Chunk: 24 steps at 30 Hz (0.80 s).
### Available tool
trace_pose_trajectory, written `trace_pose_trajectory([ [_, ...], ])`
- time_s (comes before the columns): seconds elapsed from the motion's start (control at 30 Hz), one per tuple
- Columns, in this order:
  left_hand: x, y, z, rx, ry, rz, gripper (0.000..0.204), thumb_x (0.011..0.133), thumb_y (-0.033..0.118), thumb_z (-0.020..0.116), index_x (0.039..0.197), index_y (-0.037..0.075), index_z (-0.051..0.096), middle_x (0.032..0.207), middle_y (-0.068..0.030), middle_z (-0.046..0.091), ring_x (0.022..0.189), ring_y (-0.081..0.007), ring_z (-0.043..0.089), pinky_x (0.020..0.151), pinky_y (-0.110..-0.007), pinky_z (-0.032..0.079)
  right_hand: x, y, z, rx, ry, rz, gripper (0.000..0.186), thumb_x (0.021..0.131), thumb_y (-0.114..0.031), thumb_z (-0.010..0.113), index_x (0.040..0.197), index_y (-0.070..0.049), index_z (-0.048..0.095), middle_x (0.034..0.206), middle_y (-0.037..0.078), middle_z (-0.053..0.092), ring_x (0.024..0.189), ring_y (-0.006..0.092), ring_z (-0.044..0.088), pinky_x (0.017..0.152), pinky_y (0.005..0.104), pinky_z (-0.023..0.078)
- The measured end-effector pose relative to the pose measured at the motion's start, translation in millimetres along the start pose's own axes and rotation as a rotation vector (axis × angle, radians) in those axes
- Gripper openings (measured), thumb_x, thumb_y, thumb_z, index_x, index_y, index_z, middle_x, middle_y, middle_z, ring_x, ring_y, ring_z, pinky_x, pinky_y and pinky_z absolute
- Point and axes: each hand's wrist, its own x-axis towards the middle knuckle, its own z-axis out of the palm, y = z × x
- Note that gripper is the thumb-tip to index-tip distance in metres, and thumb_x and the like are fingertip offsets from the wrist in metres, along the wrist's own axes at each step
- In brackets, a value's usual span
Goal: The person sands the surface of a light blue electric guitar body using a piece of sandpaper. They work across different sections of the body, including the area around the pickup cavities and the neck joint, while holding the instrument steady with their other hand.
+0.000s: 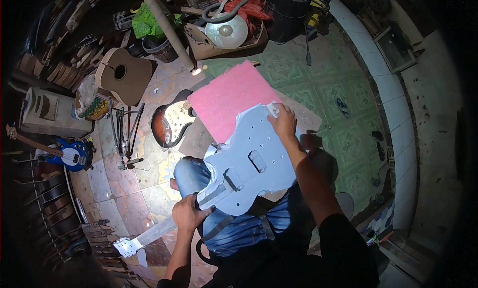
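Note:
An unfinished electric guitar body [244, 158] in pale grey-blue lies across my lap, face up, with two pickup cut-outs and several small holes. Its neck [157, 230] runs down to the left and ends in a whitish headstock [127, 246]. My left hand [188, 213] is closed round the neck close to the body. At the body's far right end, my right hand [284, 122] presses a small whitish piece, like folded paper [273, 110], against the surface. My fingers partly hide that piece.
Beyond the body lies a pink board [234, 99], beside a sunburst electric guitar [175, 119] on the tiled floor. An acoustic guitar body [124, 75], a folded metal stand [124, 133] and a blue bass [72, 153] are at left. A cardboard box [199, 46] stands at the back.

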Motion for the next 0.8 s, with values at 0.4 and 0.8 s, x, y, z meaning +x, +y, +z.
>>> trace_pose_trajectory([
  [0.4,2.2,3.9,-0.3,-0.025,0.023,0.018,0.058,0.054,0.046,0.094,0.092,0.007,0.076,0.077,-0.0132,0.071,0.071,-0.0353,0.071,0.066,-0.044,0.056,8.3,-9.1,2.2,-0.088,-0.062,-0.054,0.055,0.079,-0.027,0.086,0.130,-0.015,0.069,0.123,0.011,0.070,0.118,0.0350,0.062,0.102,0.0502,0.048],
  [0.8,1.8,3.6,-1.1,-0.006,0.005,0.018,0.057,0.054,0.047,0.094,0.090,0.007,0.076,0.076,-0.0128,0.071,0.069,-0.0352,0.070,0.066,-0.044,0.056,6.6,-13.5,6.4,-0.030,-0.072,-0.073,0.057,0.081,-0.027,0.085,0.134,-0.017,0.067,0.125,0.009,0.069,0.118,0.0347,0.061,0.104,0.0480,0.046],
])
